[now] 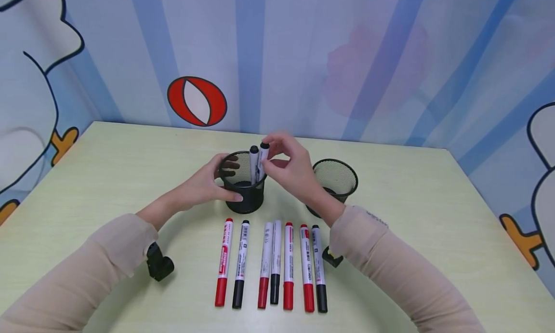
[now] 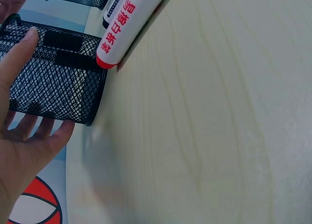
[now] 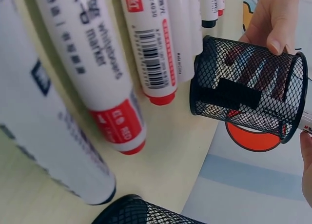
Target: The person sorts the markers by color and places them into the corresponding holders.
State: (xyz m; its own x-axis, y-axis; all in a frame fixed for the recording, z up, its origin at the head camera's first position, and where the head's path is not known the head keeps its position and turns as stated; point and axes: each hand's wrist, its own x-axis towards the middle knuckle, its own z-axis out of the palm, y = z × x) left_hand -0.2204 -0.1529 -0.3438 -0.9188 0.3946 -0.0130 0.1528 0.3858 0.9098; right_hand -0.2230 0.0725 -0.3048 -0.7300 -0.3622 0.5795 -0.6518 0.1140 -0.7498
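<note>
My left hand grips a black mesh pen cup, thumb on the near side and fingers round the far left side. Inside it a white marker with a black end stands upright. My right hand pinches another white marker with a black top at the cup's right rim, its lower part inside the cup. In the left wrist view the thumb presses on the mesh. The right wrist view has the pinched marker at the cup's mouth.
A second mesh cup stands to the right, partly behind my right forearm. Nearer me, several markers lie in a row, among them a red-capped one at the left end and a black-capped one at the right end. A patterned wall backs the table.
</note>
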